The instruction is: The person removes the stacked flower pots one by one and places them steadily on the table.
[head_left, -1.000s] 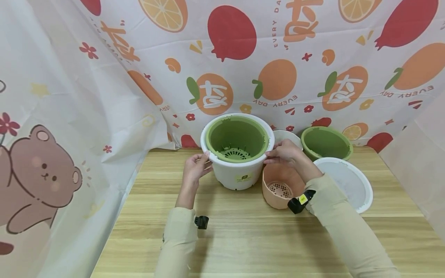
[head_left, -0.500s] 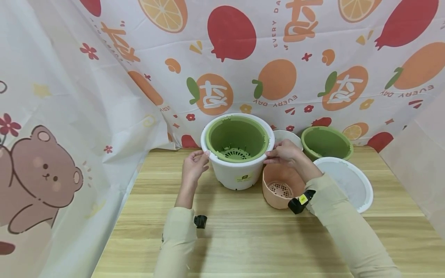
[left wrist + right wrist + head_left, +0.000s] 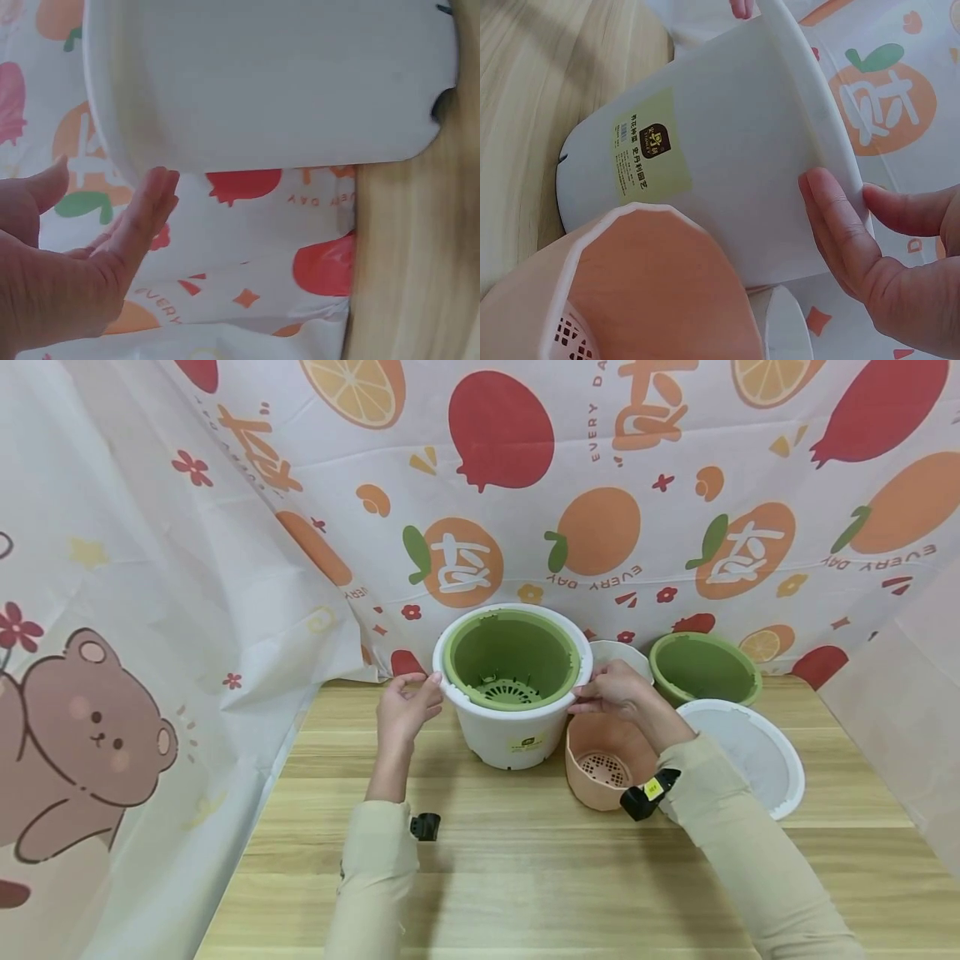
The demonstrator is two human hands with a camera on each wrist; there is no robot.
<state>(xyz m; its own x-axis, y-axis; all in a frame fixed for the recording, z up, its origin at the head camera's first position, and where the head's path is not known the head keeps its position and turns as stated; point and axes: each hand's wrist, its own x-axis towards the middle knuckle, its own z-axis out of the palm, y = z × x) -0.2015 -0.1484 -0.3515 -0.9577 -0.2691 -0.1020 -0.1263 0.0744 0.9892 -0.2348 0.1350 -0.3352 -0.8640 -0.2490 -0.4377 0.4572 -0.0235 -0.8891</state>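
Observation:
A large white flowerpot [image 3: 480, 735] with a yellow label [image 3: 679, 154] stands upright at the back of the table, a green flowerpot [image 3: 517, 647] with a slotted base nested inside it. My right hand [image 3: 617, 689] pinches the right side of the white rim, thumb above and fingers beneath, as the right wrist view shows. On the other side, my left hand [image 3: 405, 710] is beside the rim with fingers extended. Its fingertips [image 3: 159, 180] are at the rim's underside in the left wrist view; whether they touch is unclear. The thumb stands apart from the rim.
A peach pot [image 3: 588, 785] with a perforated base stands just right of the white one. Behind it is a pale pot [image 3: 611, 652], partly hidden. Another green pot [image 3: 705, 670] and a white round pot or tray [image 3: 742, 752] are farther right. A fruit-print sheet [image 3: 592, 535] hangs behind.
My left hand has loosened from the white flowerpot's rim and shifted slightly left, its forearm moving too. The right hand and the pots have stayed in place.

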